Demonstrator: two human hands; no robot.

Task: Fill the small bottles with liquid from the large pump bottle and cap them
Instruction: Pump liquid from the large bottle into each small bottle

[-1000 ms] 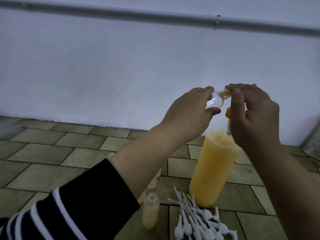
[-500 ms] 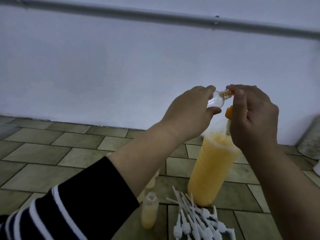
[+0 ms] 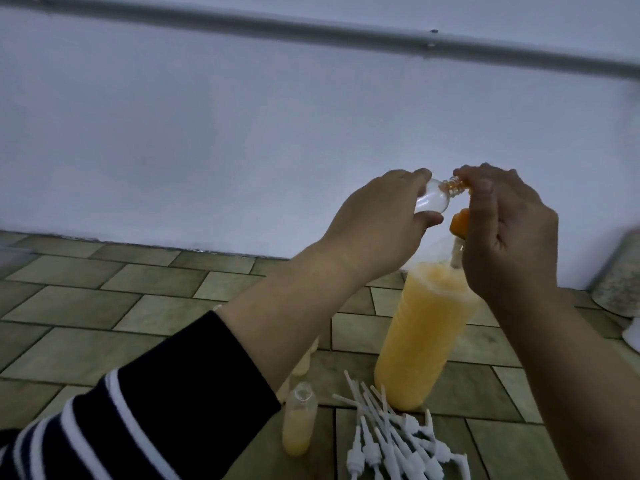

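Note:
My left hand grips a small clear bottle, tilted so its threaded neck points right, and orange liquid shows in the neck. My right hand presses on the orange pump head of the large bottle, which is full of yellow-orange liquid and stands on the tiled surface. The pump's nozzle meets the small bottle's mouth under my right fingertips. Another small bottle, open and partly filled, stands near my left sleeve.
A pile of several white pump caps with long dip tubes lies in front of the large bottle. More small filled bottles are partly hidden behind my left forearm. A grey speckled object leans at the right wall. A pipe runs along the wall.
Both hands and the small bottle stay almost in place at the pump. The view has shifted slightly. More orange shows in the bottle's neck.

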